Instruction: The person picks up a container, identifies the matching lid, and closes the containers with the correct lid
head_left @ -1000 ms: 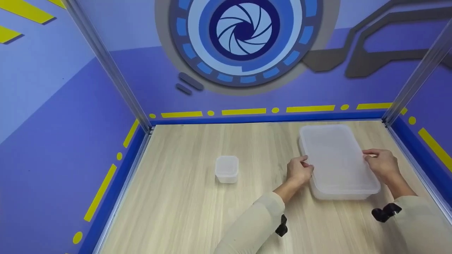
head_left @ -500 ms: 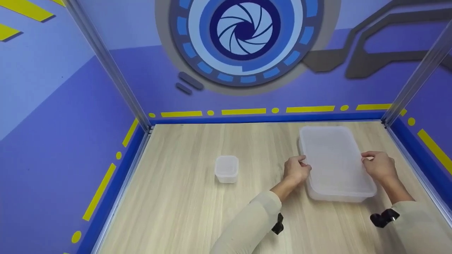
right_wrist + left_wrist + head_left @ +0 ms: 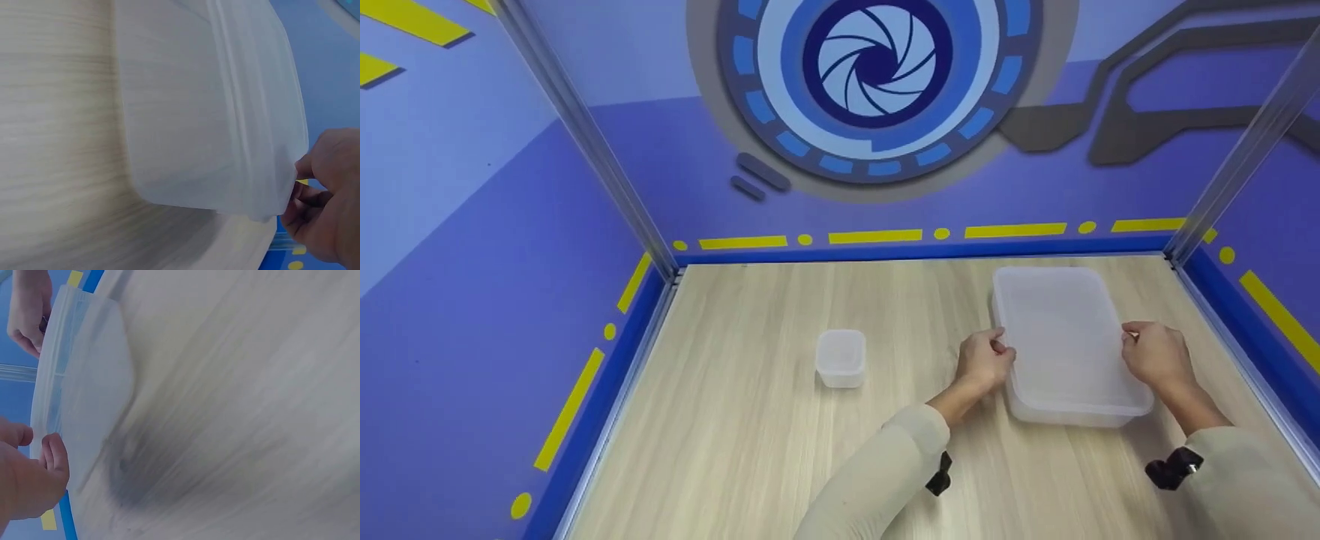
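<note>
A large, rectangular, frosted plastic food container [image 3: 1065, 337] with its lid on sits at the right of the wooden table. My left hand [image 3: 986, 360] holds its left rim, thumb above and curled fingers below; the left wrist view shows this hand [image 3: 36, 475] at the lid edge. On the opposite side, my right hand [image 3: 1159, 356] pinches the right rim; in the right wrist view that hand [image 3: 332, 197] has its thumb and bent fingers at the lid's edge. Whether the container's base fully touches the table is hard to tell.
A small, squarish, frosted container [image 3: 841, 358] stands left of the large one, apart from both hands. Blue-purple panels enclose the table [image 3: 720, 420] at the back and both sides, with metal posts [image 3: 1237, 150] at the corners.
Both hands have shifted slightly left with the large container, whose near end has moved left more than its far end. The small container has stayed put.
</note>
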A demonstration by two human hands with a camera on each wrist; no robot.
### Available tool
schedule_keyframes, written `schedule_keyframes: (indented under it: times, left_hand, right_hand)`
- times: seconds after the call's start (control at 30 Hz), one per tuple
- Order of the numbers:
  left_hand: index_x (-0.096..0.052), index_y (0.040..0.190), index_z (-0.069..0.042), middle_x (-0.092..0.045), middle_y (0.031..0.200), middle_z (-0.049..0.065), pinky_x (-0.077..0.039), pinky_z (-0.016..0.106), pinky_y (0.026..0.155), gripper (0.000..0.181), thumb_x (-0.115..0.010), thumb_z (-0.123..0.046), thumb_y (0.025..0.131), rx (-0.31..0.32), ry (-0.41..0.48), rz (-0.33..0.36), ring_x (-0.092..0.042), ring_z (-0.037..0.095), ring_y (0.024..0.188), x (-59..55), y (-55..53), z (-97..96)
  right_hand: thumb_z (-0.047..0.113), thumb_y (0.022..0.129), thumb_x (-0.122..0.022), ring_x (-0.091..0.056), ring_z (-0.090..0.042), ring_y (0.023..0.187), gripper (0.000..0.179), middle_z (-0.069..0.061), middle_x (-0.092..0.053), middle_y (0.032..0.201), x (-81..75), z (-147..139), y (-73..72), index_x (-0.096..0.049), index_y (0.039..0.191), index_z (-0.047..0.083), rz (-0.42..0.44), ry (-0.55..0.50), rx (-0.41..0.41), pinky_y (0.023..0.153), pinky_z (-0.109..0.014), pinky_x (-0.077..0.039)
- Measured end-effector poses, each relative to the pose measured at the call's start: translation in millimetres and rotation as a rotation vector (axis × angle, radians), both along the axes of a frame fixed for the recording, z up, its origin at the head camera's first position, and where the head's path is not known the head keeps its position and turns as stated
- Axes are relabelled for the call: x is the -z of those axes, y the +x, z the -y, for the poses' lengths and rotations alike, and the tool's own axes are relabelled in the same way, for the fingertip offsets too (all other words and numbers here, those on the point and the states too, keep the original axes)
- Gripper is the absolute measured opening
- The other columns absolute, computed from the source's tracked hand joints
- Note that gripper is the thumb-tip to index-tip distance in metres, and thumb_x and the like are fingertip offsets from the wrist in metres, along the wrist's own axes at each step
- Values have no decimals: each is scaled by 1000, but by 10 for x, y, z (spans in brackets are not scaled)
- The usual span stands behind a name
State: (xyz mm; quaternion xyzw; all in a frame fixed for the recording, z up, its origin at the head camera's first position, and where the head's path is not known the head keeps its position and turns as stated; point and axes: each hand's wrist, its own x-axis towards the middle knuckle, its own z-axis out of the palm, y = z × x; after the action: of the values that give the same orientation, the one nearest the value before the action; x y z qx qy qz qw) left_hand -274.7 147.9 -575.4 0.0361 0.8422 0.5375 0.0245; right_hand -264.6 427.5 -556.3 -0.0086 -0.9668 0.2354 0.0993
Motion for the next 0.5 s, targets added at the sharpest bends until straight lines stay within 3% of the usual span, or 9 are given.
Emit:
schedule_keyframes:
  times: [0.1,0.3,0.37,0.5]
  left_hand:
    - [-67,140,-3,-66,85,-6,-50,17,67,45,-76,-14,98,41,-23,19,-55,1,71,29,-7,26]
    - [-56,153,-10,-69,95,-5,-55,21,67,55,-70,-29,104,154,-97,95,-61,4,72,-18,-5,241]
    - [-55,155,-11,-72,104,-1,-56,22,73,57,-69,-32,104,209,-140,83,-65,6,81,-63,-12,359]
    - [-52,157,-14,-69,131,7,-54,25,95,61,-67,-41,104,332,-254,37,-65,13,115,-192,-16,601]
  right_hand:
    - [4,101,-55,-68,-52,85,33,-38,-70,103,-76,-73,-16,-63,121,-22,65,16,-60,69,-61,-55]
    - [19,106,-59,-65,-60,102,54,-45,-64,112,-317,-128,-34,-50,127,-29,313,57,-195,83,-67,-55]
    - [24,106,-60,-62,-62,106,63,-47,-62,114,-393,-98,-39,-44,131,-31,363,72,-218,88,-69,-53]
    - [27,106,-60,-58,-65,111,71,-49,-60,116,-517,-5,-34,-37,136,-33,386,82,-224,93,-73,-49]
